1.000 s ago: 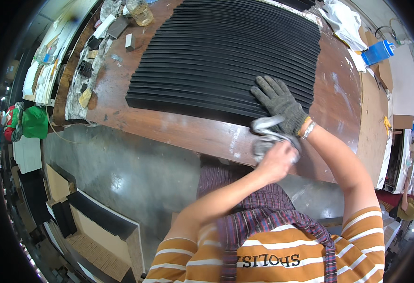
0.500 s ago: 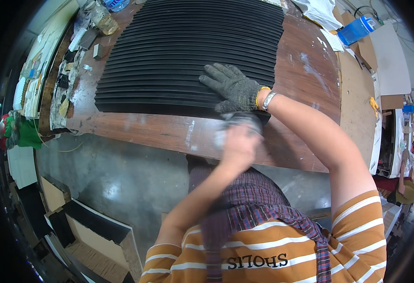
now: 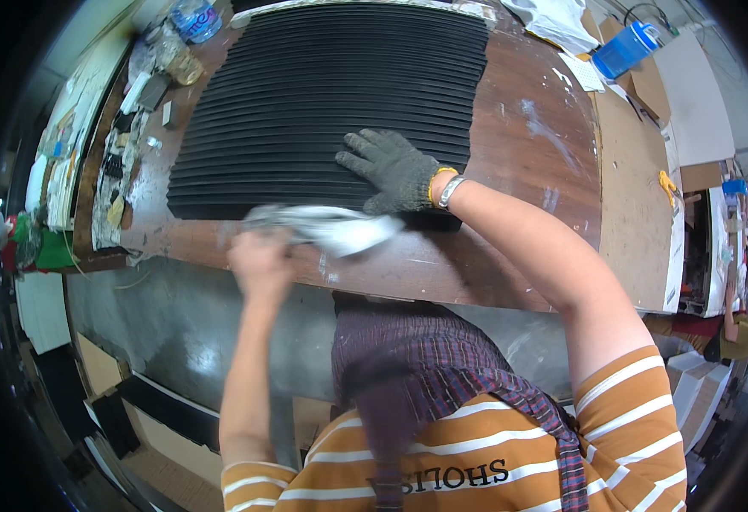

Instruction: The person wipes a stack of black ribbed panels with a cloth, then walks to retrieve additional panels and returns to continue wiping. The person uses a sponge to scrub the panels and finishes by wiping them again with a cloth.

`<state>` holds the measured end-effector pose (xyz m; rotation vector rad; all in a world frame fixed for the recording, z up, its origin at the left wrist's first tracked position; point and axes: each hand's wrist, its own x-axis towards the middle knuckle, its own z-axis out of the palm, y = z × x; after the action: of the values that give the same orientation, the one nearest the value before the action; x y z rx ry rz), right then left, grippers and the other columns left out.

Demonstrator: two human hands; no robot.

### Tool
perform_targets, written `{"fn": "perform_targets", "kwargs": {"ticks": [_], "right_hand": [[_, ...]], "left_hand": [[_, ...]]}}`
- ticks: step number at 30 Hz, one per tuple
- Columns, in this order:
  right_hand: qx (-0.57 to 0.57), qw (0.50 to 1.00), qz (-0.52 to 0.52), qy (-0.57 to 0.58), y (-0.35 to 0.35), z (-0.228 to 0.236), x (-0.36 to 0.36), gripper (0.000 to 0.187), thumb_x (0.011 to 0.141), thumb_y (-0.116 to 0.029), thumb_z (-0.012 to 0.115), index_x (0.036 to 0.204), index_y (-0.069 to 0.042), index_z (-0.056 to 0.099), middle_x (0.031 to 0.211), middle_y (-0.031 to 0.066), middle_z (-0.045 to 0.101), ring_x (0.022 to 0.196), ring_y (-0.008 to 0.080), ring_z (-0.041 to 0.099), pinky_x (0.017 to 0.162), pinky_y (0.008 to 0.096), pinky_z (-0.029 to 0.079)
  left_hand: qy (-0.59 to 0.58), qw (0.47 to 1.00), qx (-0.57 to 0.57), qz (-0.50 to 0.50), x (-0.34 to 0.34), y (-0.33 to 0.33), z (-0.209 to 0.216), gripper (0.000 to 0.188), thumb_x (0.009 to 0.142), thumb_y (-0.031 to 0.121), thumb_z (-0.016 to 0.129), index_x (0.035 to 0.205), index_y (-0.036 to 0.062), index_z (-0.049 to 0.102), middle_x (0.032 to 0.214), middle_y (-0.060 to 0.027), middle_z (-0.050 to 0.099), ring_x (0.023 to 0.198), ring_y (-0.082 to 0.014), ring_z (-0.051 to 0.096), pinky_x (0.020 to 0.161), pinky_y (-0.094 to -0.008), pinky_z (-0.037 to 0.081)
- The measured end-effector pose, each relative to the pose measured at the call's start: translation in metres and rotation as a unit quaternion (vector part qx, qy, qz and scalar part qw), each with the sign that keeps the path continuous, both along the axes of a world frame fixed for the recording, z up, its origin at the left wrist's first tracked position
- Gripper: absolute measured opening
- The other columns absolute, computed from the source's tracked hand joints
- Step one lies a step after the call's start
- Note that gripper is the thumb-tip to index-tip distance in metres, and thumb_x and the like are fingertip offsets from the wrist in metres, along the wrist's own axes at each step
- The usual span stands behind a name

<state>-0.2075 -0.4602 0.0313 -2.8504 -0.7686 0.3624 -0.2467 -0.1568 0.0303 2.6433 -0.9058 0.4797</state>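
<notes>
A black ridged panel (image 3: pixel 323 102) made of many parallel slats lies on the brown wooden table. My right hand (image 3: pixel 393 171), in a dark grey work glove with a yellow cuff, lies flat on its near right part with the fingers spread. My bare left hand (image 3: pixel 261 256) is at the panel's near edge, left of the middle, closed on a white and grey rag (image 3: pixel 348 235). Motion smears the rag as it trails rightward along that edge to just below the glove. The smear hides exactly how my left fingers grip it.
A small grey block (image 3: pixel 168 114), a jar (image 3: pixel 178 58) and a clear plastic bottle (image 3: pixel 196 20) stand at the table's far left. At the far right are a blue bottle (image 3: pixel 624 51) and a white bag (image 3: pixel 557 24). Framed boards (image 3: pixel 169 418) lean on the floor at lower left.
My left hand has swept the rag leftward along the panel's near edge, from below the glove. The gloved right hand stays flat on the slats; the whole view has shifted slightly.
</notes>
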Motion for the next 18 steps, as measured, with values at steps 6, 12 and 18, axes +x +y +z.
{"fn": "perform_targets", "kwargs": {"ticks": [6, 12, 18], "right_hand": [[-0.01, 0.999, -0.002, -0.05, 0.002, 0.002, -0.002, 0.088, 0.094, -0.051, 0.067, 0.166, -0.019, 0.029, 0.174, 0.0154, 0.021, 0.161, 0.0358, 0.017, 0.13, 0.0524, 0.017], [0.047, 0.998, -0.014, -0.038, 0.003, 0.01, -0.007, 0.087, 0.09, -0.048, 0.073, 0.162, -0.014, 0.038, 0.172, 0.0173, 0.026, 0.159, 0.0361, 0.022, 0.129, 0.0519, 0.02], [0.054, 0.997, -0.026, -0.048, 0.004, 0.005, -0.009, 0.086, 0.089, -0.048, 0.072, 0.16, -0.011, 0.039, 0.17, 0.0186, 0.027, 0.158, 0.0373, 0.023, 0.13, 0.0519, 0.02]], "left_hand": [[0.049, 0.988, -0.07, -0.13, -0.05, -0.078, -0.021, 0.048, 0.086, 0.013, 0.069, 0.131, 0.0276, 0.072, 0.105, -0.0063, 0.068, 0.102, -0.0294, 0.061, 0.09, -0.0439, 0.045], [0.078, 0.984, -0.022, -0.157, -0.027, -0.055, -0.075, 0.039, 0.076, 0.026, 0.078, 0.115, 0.0242, 0.077, 0.1, -0.0023, 0.069, 0.101, -0.0246, 0.064, 0.089, -0.0454, 0.048], [-0.045, 0.947, -0.146, 0.283, 0.06, 0.137, -0.015, 0.027, 0.093, 0.008, 0.062, 0.116, 0.0019, 0.074, 0.098, -0.0154, 0.066, 0.092, -0.0361, 0.065, 0.088, -0.0477, 0.053]]}}
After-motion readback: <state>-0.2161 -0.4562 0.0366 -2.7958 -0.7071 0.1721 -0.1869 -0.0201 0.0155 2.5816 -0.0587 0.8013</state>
